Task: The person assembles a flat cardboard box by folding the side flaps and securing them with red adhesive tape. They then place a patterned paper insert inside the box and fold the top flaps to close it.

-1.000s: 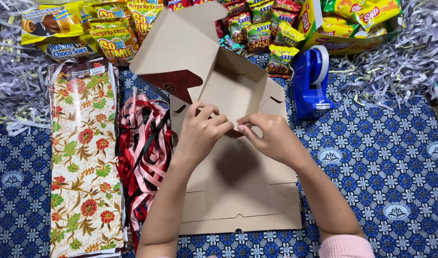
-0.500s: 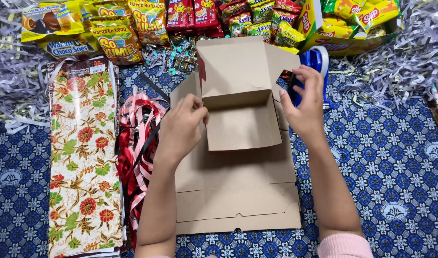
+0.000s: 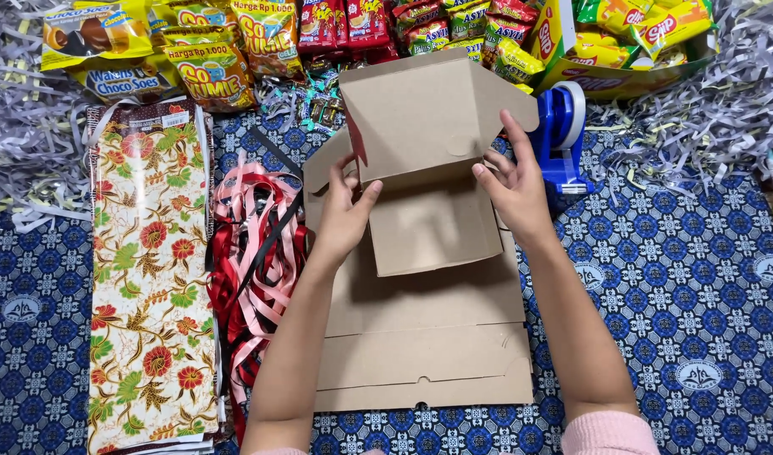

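Head view: two hands, left (image 3: 342, 221) and right (image 3: 514, 187), grip one cardboard box (image 3: 428, 160).

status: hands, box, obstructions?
Left hand and right hand grip cardboard box sides, flaps up. Ribbons left, tape dispenser right; neither blocking.

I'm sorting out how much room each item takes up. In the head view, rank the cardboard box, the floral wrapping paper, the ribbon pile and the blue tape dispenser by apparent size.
1. cardboard box
2. floral wrapping paper, close behind the box in area, so unsure
3. ribbon pile
4. blue tape dispenser, partly hidden behind the right hand
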